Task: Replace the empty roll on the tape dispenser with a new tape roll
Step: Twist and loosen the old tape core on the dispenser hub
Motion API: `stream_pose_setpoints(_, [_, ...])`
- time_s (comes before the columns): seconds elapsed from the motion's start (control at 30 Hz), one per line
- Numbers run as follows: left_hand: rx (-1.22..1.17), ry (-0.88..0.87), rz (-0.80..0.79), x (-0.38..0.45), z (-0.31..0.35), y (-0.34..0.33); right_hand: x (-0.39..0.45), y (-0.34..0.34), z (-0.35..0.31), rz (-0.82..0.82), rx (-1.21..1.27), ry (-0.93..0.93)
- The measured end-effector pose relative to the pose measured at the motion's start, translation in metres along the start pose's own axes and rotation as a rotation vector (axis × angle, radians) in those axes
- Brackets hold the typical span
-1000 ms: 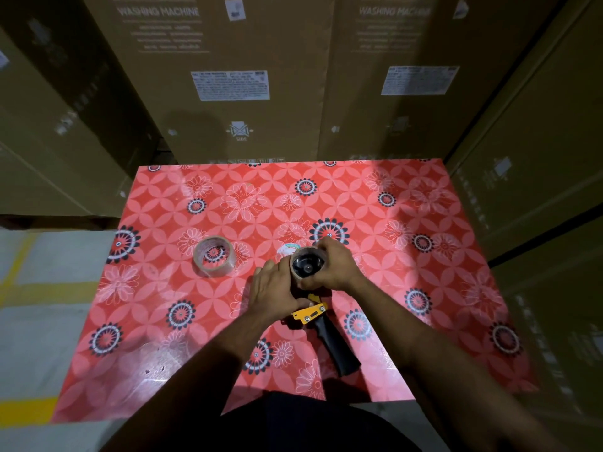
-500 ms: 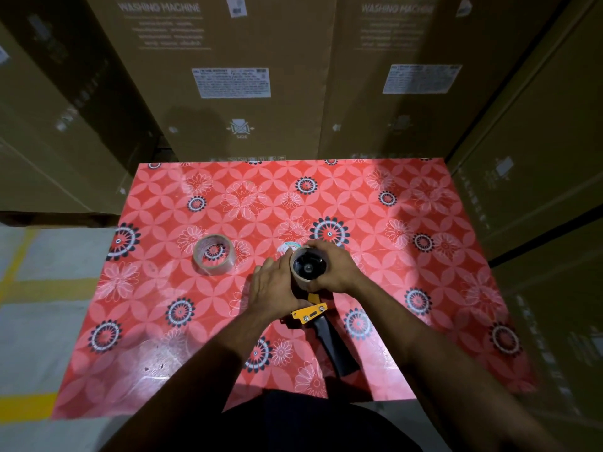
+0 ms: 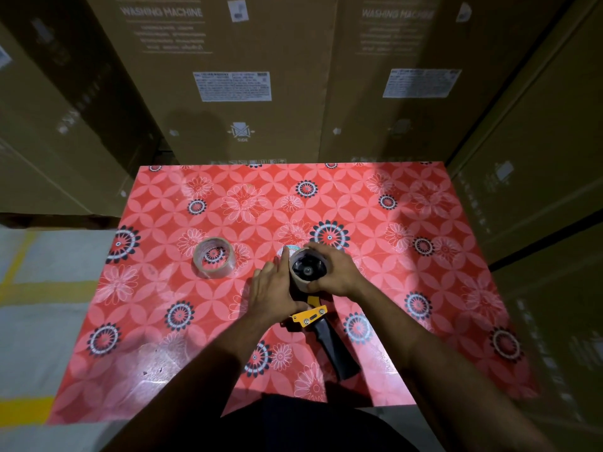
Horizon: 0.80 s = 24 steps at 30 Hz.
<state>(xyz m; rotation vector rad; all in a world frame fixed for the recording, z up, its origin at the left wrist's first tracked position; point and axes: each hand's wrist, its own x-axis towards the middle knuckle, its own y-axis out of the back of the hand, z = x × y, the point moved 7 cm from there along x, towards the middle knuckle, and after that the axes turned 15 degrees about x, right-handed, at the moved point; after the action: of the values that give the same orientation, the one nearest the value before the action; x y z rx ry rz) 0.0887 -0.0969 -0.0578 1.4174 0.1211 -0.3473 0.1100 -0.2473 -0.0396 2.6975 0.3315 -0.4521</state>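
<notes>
A tape dispenser (image 3: 329, 340) with a black handle and a yellow bracket lies on the red flowered table (image 3: 424, 288), handle toward me. An empty cardboard roll (image 3: 301, 282) sits around its black hub (image 3: 308, 267). My right hand (image 3: 339, 272) wraps around that roll from the right, thumb in front. My left hand (image 3: 274, 288) rests flat on the dispenser body at the roll's left, fingers extended. A new clear tape roll (image 3: 213, 262) lies flat on the table, apart from both hands, to the left.
Tall cardboard boxes marked WASHING MACHINE (image 3: 248, 93) stand right behind the table and along its right side (image 3: 538, 190). Grey floor with yellow lines (image 3: 39, 288) lies to the left. A small round white object (image 3: 288, 250) peeks out behind my left fingertips.
The empty roll has come up a little on the hub and tilted toward me in my right hand. My left hand stays pressed on the dispenser.
</notes>
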Motion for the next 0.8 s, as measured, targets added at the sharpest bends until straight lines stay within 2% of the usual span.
stream_pose_setpoints(0.07, [-0.003,-0.007,0.007,0.000,0.000,0.001,-0.001,-0.004,-0.004,-0.032,-0.042,0.004])
stream_pose_setpoints(0.23, [-0.011,-0.007,0.015,0.001,-0.002,-0.003,0.002,0.000,0.005,0.138,-0.044,-0.090])
stream_pose_setpoints(0.47, [0.001,-0.001,0.016,0.002,0.000,-0.002,-0.001,0.002,0.000,0.081,-0.095,0.072])
stream_pose_setpoints(0.57, [-0.013,0.000,0.032,0.003,-0.001,-0.004,0.000,-0.007,-0.001,0.006,-0.148,0.026])
stream_pose_setpoints(0.7, [-0.024,-0.020,0.059,0.004,-0.002,-0.004,0.004,0.001,0.001,0.106,-0.147,0.004])
stream_pose_setpoints(0.8, [-0.011,-0.039,0.067,0.004,-0.002,-0.004,0.004,0.008,-0.003,0.063,-0.078,0.026])
